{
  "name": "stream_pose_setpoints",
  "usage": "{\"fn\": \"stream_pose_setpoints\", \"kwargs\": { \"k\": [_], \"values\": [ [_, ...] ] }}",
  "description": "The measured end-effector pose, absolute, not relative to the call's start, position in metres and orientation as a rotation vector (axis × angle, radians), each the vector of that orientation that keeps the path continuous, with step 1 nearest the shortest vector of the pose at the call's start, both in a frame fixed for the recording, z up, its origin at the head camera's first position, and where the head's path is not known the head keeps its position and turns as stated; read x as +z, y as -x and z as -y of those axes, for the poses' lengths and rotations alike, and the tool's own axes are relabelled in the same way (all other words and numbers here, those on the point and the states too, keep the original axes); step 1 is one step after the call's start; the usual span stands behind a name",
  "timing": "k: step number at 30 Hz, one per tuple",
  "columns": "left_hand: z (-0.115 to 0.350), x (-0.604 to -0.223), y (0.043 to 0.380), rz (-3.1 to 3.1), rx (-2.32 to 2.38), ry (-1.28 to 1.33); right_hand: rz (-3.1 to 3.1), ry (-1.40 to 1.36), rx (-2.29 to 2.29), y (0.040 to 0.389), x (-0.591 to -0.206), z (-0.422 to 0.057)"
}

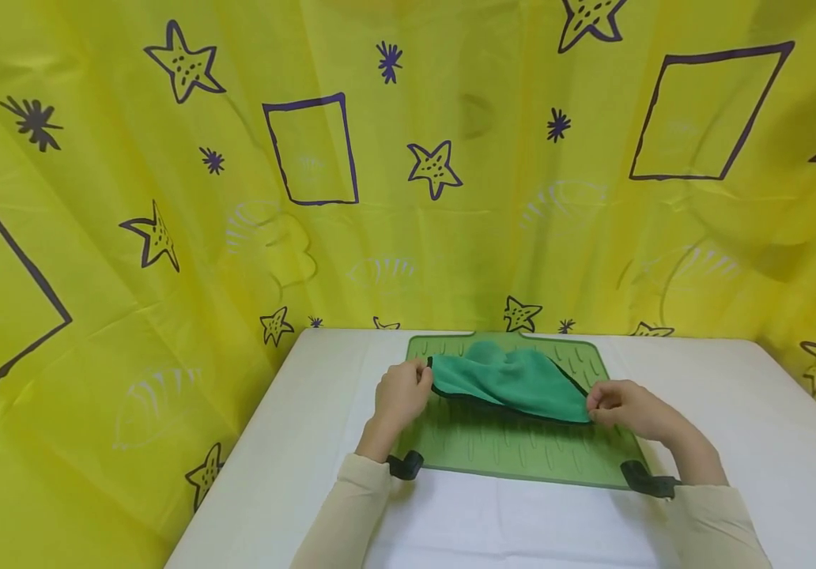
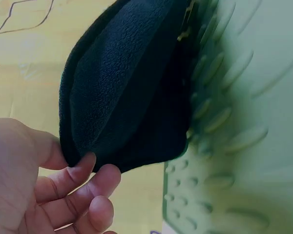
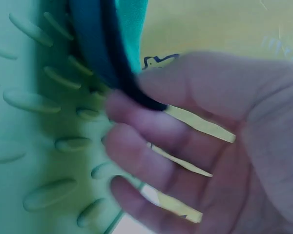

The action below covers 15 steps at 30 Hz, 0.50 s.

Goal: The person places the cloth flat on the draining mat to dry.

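Note:
A green cloth (image 1: 508, 383) with a black edge is stretched between both hands above a light green ridged mat (image 1: 500, 450). My left hand (image 1: 402, 393) pinches its left corner between thumb and fingers; the left wrist view shows the dark underside of the cloth (image 2: 122, 83). At the opposite corner, my right hand (image 1: 629, 407) pinches the black edge, and in the right wrist view that edge (image 3: 119, 58) runs down between thumb and forefinger. The far part of the cloth droops onto or close over the mat; which of the two I cannot tell.
The mat lies on a white table (image 1: 337, 379). Black wrist devices (image 1: 408, 465) sit by both cuffs, over the mat's near corners. Behind and to the left hangs a yellow curtain (image 1: 379, 237) printed with stars and frames.

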<state>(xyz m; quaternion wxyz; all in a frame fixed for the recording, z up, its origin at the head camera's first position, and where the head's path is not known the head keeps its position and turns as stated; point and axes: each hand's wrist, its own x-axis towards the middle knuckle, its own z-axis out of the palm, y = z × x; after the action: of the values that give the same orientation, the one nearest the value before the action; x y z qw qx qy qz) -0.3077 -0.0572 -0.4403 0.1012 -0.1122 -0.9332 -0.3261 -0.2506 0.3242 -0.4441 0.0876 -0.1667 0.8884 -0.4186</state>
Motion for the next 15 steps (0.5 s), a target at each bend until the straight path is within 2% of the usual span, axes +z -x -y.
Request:
{"fn": "stream_pose_setpoints", "kwargs": {
  "k": [6, 15],
  "values": [
    [0.067, -0.437, 0.310, 2.807, -0.931, 0.332, -2.476, 0.578, -1.228, 0.254, -0.447, -0.316],
    [0.068, -0.440, 0.308, 2.969, -0.877, 0.437, -2.674, 0.418, -1.096, 0.252, -0.448, -0.302]
  ]
}}
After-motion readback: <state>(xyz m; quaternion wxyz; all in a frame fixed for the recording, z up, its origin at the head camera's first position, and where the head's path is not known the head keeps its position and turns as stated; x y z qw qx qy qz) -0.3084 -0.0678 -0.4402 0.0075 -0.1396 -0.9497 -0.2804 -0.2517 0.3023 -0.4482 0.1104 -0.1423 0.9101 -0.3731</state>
